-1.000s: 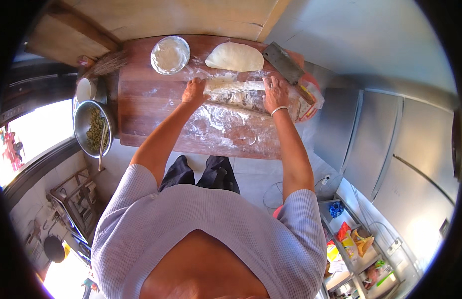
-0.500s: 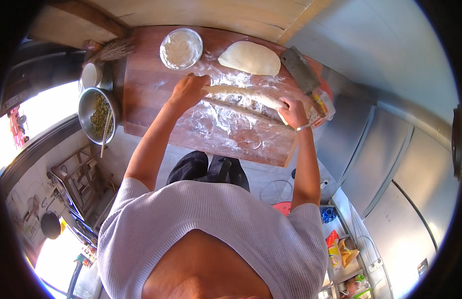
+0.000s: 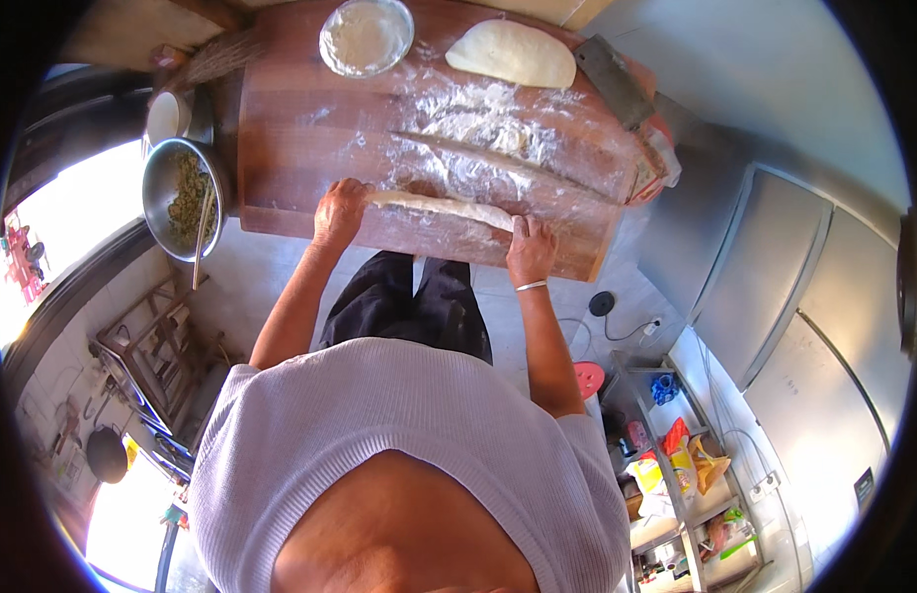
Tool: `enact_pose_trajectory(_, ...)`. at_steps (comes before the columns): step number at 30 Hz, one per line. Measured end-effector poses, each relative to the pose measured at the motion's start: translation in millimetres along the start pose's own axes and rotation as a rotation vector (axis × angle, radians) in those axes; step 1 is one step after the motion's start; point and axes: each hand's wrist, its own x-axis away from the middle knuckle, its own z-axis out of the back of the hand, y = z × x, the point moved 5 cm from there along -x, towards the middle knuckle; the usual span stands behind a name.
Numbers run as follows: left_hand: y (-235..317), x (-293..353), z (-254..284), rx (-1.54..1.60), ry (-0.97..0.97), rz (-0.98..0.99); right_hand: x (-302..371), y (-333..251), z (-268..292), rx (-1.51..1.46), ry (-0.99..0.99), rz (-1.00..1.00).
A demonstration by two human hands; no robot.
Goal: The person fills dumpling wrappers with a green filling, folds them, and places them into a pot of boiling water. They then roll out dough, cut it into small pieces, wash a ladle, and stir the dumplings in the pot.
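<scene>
Head view: on the board (image 3: 300, 128), near its front edge, we see the dough strip (image 3: 442, 206), ends clamped in the fingers of the left hand (image 3: 342, 208) and right hand (image 3: 531, 249). We judge this a stretching step; the next move calls for even tension. Print on the packets (image 3: 682, 470) is too small for us.

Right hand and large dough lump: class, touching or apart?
Apart. The head view shows a wide stretch of worktop between the right hand and the large dough lump.
</scene>
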Motion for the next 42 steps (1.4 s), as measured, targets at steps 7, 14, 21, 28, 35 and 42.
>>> enact_pose_trajectory(7, 40.7, 26.0, -46.8, -0.069, 0.110, -0.037, 1.9, -54.7, -23.4, -0.023, -0.056, -0.010)
enact_pose_trajectory(14, 36.1, -53.2, -21.0, -0.170, 0.334, -0.049, -70.2, -30.3, -5.7, 0.026, 0.162, 0.061)
enact_pose_trajectory(21, 7.6, 44.6, -52.3, -0.107, 0.038, -0.173, 45.6, -46.5, -33.7, 0.032, 0.010, 0.061)
enact_pose_trajectory(28, 8.1, -40.8, -27.0, -0.234, 0.259, -0.136, -58.2, -20.0, -2.7, -0.046, 0.268, -0.069)
enact_pose_trajectory(35, -25.2, 36.6, -31.6, -0.219, -0.024, -0.168, 42.9, -30.7, -24.7, 0.043, 0.025, 0.031)
enact_pose_trajectory(42, -27.8, 1.8, -34.4, -0.232, 0.193, -0.103, -26.0, 0.5, -7.1, 0.027, 0.185, 0.016)
